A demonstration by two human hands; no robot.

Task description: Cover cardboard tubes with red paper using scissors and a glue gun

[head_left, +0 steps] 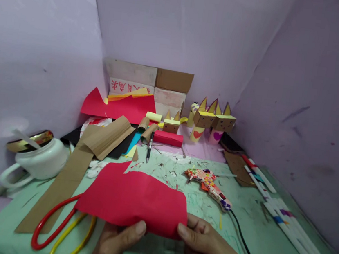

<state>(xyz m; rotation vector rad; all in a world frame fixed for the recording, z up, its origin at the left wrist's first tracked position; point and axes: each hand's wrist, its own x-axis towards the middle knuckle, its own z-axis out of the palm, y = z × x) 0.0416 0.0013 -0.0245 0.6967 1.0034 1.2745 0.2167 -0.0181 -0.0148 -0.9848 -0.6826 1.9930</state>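
Observation:
A sheet of red paper with a notch cut in its far edge is held up over the green cloth. My left hand grips its near edge, thumb on top and fingers hidden beneath. At the right corner my right hand pinches the paper between thumb and fingers. Scissors with one red and one yellow handle lie left of my left hand, their blades hidden under the paper. Beyond my right hand rests a glue gun with a flowered pattern and a black cord.
Brown cardboard strips and a white mug are at left. Behind lie a pen, a red paper roll and more red paper. Cardboard-headed figures stand at the back. White markers line the right side.

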